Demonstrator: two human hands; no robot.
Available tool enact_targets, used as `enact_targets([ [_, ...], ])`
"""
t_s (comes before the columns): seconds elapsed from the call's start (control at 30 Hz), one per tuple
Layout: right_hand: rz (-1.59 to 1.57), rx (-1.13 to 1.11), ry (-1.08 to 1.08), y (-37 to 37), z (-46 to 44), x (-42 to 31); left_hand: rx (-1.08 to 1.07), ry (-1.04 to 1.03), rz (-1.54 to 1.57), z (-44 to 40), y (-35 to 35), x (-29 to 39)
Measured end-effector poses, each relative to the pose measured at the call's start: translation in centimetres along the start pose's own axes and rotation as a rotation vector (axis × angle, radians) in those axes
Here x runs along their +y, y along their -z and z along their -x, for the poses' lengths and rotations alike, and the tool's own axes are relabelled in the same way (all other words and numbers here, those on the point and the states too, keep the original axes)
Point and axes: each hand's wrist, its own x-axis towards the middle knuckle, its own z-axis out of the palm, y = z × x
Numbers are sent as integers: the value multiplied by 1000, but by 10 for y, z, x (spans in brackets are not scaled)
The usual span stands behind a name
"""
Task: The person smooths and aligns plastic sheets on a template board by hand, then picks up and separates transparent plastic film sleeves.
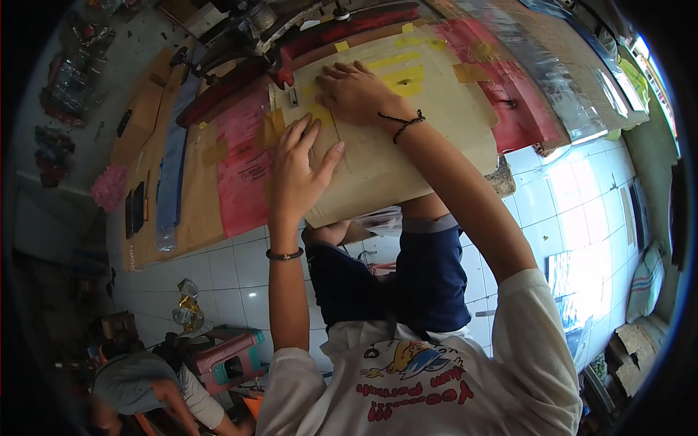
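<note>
A large cream sheet with yellow tape patches lies across the worktable, and its near edge hangs over my lap. My left hand rests at the sheet's left side, fingers stretched out and thumb spread away. Further up, my right hand lies flat on the sheet, its fingers apart, close to a yellow patch. Neither hand grips anything. A small metal-coloured piece sits near the sheet's upper left, just left of my right hand. What lies beneath the sheet is hidden.
Red metal bars run along the sheet's far edge. Red film covers the table on both sides. A blue strip and a dark phone-like object lie left. Another person sits low at the left, beside a pink stool.
</note>
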Motion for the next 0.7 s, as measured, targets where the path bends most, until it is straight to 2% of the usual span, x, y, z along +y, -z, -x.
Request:
enact_targets([
  [0.43, -73, 15, 43, 5, 0, 7, 11, 0, -20, -3, -2, 3],
  [0.57, -149, -24, 40, 39, 25, -2, 15, -14, 7, -1, -2, 2],
  [0.7, -169, 26, 85, 37, 57, 6, 13, 9, 4, 1, -1, 6],
])
